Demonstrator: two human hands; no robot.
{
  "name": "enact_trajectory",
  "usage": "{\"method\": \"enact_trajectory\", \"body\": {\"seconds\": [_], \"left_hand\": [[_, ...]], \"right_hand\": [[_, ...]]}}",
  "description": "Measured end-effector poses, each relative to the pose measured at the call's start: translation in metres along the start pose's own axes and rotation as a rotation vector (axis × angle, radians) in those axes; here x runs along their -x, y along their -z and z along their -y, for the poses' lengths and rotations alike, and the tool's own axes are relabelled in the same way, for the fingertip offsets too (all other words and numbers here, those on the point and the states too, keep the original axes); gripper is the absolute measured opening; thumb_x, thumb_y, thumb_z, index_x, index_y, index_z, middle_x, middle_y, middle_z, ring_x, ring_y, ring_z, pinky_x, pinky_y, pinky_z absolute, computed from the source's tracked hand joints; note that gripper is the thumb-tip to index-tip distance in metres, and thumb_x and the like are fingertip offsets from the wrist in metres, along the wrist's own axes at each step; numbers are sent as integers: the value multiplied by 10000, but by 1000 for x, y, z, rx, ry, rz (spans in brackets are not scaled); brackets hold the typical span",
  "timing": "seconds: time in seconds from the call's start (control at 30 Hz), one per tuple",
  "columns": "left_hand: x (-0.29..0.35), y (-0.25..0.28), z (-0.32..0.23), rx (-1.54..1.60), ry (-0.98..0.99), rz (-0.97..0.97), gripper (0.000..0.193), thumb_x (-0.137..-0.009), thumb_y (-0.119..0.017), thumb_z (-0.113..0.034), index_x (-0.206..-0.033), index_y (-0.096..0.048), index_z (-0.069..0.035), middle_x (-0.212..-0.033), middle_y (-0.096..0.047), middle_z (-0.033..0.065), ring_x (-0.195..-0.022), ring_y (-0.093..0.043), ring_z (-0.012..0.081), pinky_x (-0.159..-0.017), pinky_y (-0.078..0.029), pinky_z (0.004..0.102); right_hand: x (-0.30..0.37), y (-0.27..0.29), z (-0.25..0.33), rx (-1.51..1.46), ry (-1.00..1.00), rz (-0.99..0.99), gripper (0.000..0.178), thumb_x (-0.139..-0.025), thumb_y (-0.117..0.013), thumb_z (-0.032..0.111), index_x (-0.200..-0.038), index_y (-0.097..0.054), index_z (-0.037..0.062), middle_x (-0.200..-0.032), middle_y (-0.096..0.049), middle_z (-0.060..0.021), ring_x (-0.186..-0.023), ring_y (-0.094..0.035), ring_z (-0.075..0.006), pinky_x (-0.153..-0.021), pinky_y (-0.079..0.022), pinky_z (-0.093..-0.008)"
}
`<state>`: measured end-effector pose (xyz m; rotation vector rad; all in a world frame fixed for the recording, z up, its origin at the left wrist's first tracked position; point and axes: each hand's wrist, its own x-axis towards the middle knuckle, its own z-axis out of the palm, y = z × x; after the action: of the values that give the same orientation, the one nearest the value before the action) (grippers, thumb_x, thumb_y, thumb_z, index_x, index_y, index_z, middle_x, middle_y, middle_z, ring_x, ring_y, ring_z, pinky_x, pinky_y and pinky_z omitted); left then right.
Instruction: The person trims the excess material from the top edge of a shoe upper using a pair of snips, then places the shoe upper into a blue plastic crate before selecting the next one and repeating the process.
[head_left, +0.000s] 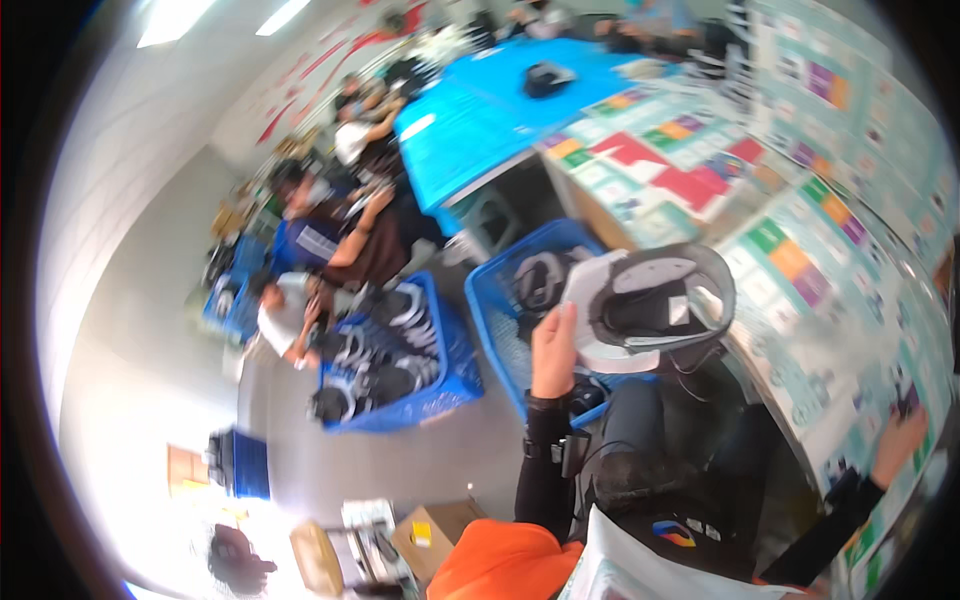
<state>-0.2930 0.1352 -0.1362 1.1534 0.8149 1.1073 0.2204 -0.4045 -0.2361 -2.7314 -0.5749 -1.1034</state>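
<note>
My left hand [553,350] grips a cap [655,300] by its pale grey brim. The cap is turned so that its dark inside, sweatband and a small white label show. It hangs over my lap and partly over a blue basket [487,325] that has more caps in it. Far to the right, my right hand [900,445] is over the table [790,345], its fingers closed around something small and dark that blur keeps me from making out.
A second blue basket [455,385], full of dark and grey caps, stands on the floor to the left. Several people sit along a bright blue table [490,100] ahead. A cardboard box [440,530] lies at lower left. Red pieces [690,180] lie on the patterned tabletop.
</note>
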Motion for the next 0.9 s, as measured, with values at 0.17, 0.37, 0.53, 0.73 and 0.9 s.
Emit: {"method": "enact_trajectory", "body": {"seconds": [0.17,0.37,0.53,0.73,0.9], "left_hand": [[-66,23,-15,475,-105,-110,350,-1000,-636,-118,-1322,-606,15,-1143,-699,132,-1026,-687,247,-855,-550,392],[-251,-6,-120,413,-434,363,502,-1092,-536,-261,-1538,-409,-69,-1531,-487,147,-1399,-498,277,-1153,-411,481],[-310,30,-17,-374,-196,308,452,-1076,-595,-303,-1442,-564,-39,-1415,-622,166,-1238,-643,255,-1039,-514,381],[-266,244,301,-1522,-26,514,417,-953,-623,-401,-1086,-730,-21,-1070,-741,228,-1013,-700,408,-872,-558,480],[-118,249,503,-1543,588,979,498,-884,-710,-462,-1175,-760,-60,-1188,-750,194,-1153,-699,364,-969,-559,469]], "right_hand": [[-19,80,153,-256,178,73,430,-944,-671,55,-1364,-594,3,-1407,-581,-218,-1338,-517,-407,-1141,-396,-502],[-11,108,308,-740,273,261,326,-944,-640,-22,-1262,-651,49,-1453,-547,-194,-1385,-493,-384,-1156,-391,-465],[-5,107,369,-816,325,280,296,-896,-650,-74,-1177,-670,17,-1402,-553,-189,-1369,-492,-403,-1135,-406,-469],[-2,103,390,-667,360,284,332,-870,-688,-42,-1193,-671,34,-1423,-530,-174,-1403,-472,-403,-1137,-387,-493],[5,96,386,-520,439,283,377,-828,-717,-25,-1200,-672,23,-1411,-547,-176,-1399,-475,-419,-1139,-367,-517]]}}
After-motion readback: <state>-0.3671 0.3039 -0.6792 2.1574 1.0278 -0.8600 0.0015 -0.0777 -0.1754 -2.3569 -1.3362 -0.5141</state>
